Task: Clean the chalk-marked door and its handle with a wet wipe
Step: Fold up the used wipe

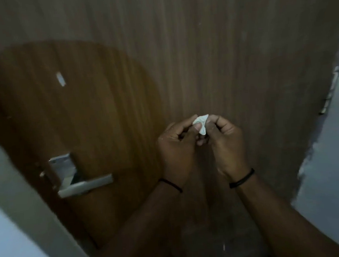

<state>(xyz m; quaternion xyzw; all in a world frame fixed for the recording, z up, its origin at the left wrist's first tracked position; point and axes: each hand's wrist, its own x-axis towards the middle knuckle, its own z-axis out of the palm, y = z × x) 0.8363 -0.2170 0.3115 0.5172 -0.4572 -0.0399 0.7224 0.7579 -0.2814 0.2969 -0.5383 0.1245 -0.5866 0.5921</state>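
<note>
Being pinched between left hand (pixel 177 146) and right hand (pixel 225 142), fingers curled round it: a small crumpled wet wipe (pixel 201 124), before the wooden door (pixel 209 54). Handle (pixel 86 185) lying lower left, well apart; chalk marks possibly faint, view dim.

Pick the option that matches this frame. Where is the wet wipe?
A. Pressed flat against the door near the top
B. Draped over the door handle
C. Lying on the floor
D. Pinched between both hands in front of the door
D: the small crumpled wet wipe is pinched between the left hand and right hand, away from the door handle.
</note>
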